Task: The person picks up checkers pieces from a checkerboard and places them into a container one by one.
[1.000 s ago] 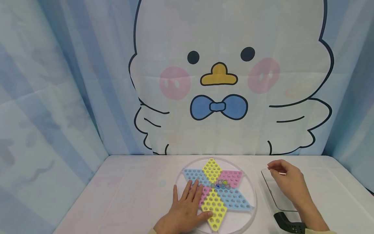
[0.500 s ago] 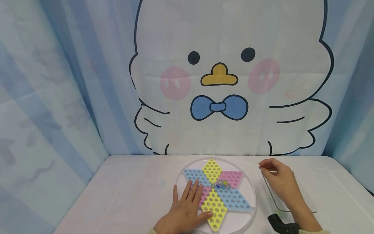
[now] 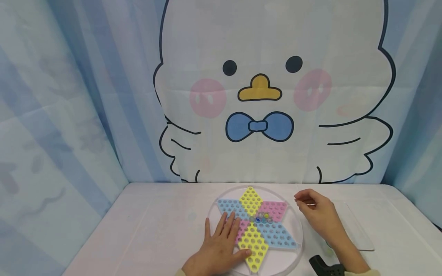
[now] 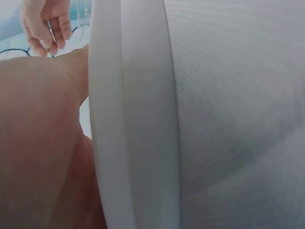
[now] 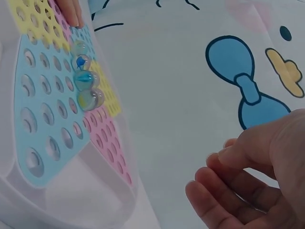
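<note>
The left hand [image 3: 221, 249] lies flat, fingers straight and spread, on the near-left part of the board [image 3: 255, 226], a round clear tray with a six-pointed star of yellow, pink and blue holed fields; its fingertips reach the pink and blue fields and its thumb touches the near yellow point. This hand has not moved over the last second. A short row of marbles [image 3: 261, 219] sits in the holes at the middle of the star, just beyond the left fingertips; in the right wrist view the marbles [image 5: 86, 81] show as four clear glass balls with blue and yellow cores, touching one another in a line. The right hand [image 3: 315, 214] hovers at the far-right rim of the board, fingers curled loosely with thumb and forefinger drawn together; whether they pinch anything cannot be told, and the right wrist view shows the fingers [image 5: 228, 191] bent with nothing seen between them. One second ago this hand was farther right, above the clear lid [image 3: 355, 230] lying flat on the table [image 3: 155, 230]; it has since travelled left, leaving the lid uncovered, and now stands between the lid and the star. The left wrist view shows mostly the white rim of the board [image 4: 133, 119] close up, with the right hand [image 4: 45, 24] small at the upper left. A cartoon chick backdrop [image 3: 259, 96] hangs behind the table.
</note>
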Tool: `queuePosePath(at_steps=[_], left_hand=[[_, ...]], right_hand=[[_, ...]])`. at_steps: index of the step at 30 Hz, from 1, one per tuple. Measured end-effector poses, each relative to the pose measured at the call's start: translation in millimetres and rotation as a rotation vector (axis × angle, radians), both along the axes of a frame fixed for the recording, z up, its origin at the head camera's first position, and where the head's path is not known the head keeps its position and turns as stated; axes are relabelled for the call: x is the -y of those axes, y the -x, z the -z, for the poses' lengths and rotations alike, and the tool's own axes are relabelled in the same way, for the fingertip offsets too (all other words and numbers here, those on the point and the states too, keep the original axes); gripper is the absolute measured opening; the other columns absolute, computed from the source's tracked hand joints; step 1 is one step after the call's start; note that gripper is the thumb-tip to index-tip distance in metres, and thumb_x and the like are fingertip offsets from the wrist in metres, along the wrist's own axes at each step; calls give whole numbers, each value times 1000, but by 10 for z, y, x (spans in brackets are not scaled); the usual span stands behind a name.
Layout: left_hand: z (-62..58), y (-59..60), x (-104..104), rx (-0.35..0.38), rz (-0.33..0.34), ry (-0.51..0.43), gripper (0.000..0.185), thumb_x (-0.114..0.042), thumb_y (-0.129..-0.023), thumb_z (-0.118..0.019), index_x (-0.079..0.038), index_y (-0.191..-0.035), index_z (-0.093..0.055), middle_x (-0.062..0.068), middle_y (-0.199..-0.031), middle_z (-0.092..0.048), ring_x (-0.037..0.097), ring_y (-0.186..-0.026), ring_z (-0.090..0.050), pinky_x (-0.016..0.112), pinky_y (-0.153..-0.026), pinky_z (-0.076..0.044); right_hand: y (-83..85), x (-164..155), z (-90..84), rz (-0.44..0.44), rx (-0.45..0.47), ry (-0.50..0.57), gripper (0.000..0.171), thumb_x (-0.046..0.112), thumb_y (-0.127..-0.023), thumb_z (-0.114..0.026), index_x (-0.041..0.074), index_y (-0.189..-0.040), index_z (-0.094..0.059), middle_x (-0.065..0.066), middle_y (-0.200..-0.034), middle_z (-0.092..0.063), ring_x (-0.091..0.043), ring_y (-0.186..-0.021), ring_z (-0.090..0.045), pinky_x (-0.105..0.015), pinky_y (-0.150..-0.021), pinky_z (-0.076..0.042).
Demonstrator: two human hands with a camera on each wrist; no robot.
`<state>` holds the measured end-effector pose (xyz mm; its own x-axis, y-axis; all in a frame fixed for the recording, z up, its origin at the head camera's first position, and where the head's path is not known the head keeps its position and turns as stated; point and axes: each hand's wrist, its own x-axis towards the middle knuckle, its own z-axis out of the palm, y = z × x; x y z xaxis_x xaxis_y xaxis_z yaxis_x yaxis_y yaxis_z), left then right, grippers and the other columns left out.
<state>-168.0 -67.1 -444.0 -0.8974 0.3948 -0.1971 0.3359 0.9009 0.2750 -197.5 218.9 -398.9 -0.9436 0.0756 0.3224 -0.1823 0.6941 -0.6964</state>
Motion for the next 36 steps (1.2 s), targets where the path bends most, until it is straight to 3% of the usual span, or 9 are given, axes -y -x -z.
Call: queuePosePath(at_steps=[3,9,18,36], left_hand=[[0,-2,0,4,0,-1,98,-84,-86,-30,-20,-160,-17,-1,-169,-6,27,-156,-1,72,-115,4],[-14,-7,2,4,0,4,98,-84,-87,-30,-21,-160,-17,-1,-169,-6,27,-156,-2,72,-115,3],[-15,-14,7,-2,8,3,98,-83,-87,-29,-19,-160,-18,0,-169,-7,28,-156,-2,73,-114,2],[-11,-9,7,-7,12,6,98,-83,-87,-28,-19,-160,-17,1,-169,-7,28,-156,-3,72,-115,1]], right_hand=[[4,49,23,-20,31,1,14,8,-94,-63,6,-108,-67,-8,-104,-71,-20,-97,-64,-11,-76,-49],[23,180,77,-57,81,5,13,9,-94,-64,8,-106,-67,-4,-102,-71,-17,-97,-65,-17,-78,-52],[24,304,171,-127,75,44,10,4,-91,-67,7,-100,-69,-3,-97,-72,-12,-90,-65,-20,-77,-54],[14,511,333,-158,160,70,12,2,-87,-71,9,-96,-67,-1,-90,-68,-8,-84,-62,-18,-75,-53]])
